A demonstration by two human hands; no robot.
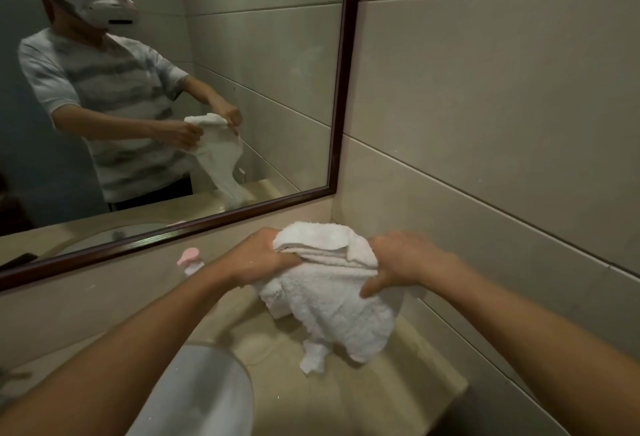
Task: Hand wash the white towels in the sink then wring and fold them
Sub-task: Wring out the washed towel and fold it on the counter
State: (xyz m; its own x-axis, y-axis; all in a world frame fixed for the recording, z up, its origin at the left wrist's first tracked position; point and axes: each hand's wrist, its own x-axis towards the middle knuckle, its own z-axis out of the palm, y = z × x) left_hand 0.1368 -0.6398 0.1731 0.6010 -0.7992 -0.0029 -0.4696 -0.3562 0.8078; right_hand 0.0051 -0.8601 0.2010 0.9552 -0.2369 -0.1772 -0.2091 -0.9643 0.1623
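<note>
The person holds a white terry-cloth towel (325, 300) in the air over the beige stone counter (398, 397), to the right of the round white sink basin (204, 397). The left hand (263, 259) grips the towel's upper left edge with fingers curled into the cloth. The right hand (398, 262) grips the upper right edge, fingers bent over the fabric and thumb reaching down along it. Between the two hands the top of the towel is doubled over, so several layers and a hem show, while the rest hangs in a loose bunch whose lowest corner reaches the counter or hangs just above it; which cannot be told.

The towel is out of the sink, and no dripping water is visible, so washing and wringing of this one appear to be finished. The work now looks like early folding: one fold is started along the top, but the lower part is crumpled and needs straightening. No other towel, folded or waiting, is in view, so how many remain cannot be told.

A small pink-capped bottle (188, 260) stands near the dark-framed wall mirror (343, 89).
</note>
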